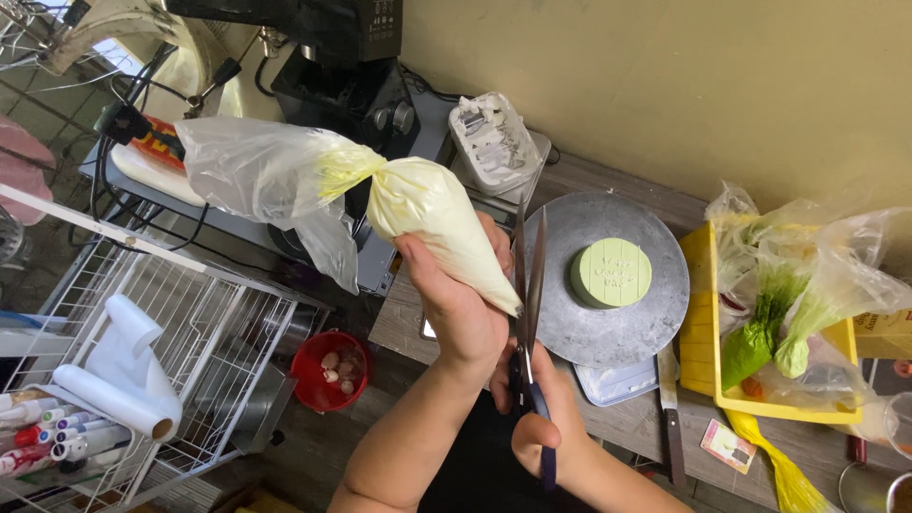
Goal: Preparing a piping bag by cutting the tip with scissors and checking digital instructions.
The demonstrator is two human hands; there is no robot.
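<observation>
Left hand clamped around a clear plastic piping bag full of pale yellow cream, held above the table edge with its tip pointing down-right. Right hand closed on the handles of dark-handled steel scissors, blades slightly apart, pointing up, right at the bag's tip. Behind them sits a round grey metal turntable carrying a small round pale green cake. A yellow plastic tray with green-filled piping bags lies to the right. A white wire rack and red bowl stand left, below.
</observation>
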